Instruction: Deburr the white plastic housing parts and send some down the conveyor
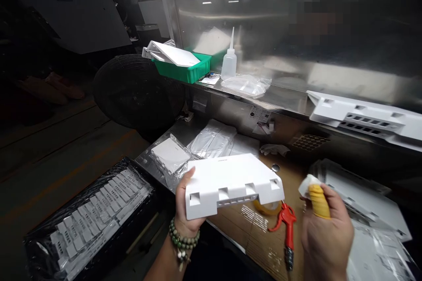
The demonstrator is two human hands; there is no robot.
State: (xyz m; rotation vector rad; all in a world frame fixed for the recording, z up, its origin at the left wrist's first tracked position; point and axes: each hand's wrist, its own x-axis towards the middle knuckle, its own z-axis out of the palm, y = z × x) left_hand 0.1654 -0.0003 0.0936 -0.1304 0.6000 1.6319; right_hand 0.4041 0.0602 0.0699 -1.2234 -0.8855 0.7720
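My left hand [184, 210] grips the left end of a white plastic housing [231, 182] and holds it level above the bench, slotted edge toward me. A green bead bracelet [183, 240] circles that wrist. My right hand [325, 228] is closed on a small white wad, perhaps a cloth [307, 184], with a yellow finger cot [319, 201] on one finger. It hovers just right of the housing, not touching it.
A red air blow gun [287, 228] and a tape roll [267, 207] lie on cardboard below. A black crate of white parts [95, 215] stands at lower left. Bagged housings [211, 140] lie on the bench, a green bin [184, 70], squeeze bottle [229, 59] and another housing [365, 116] on the shelf.
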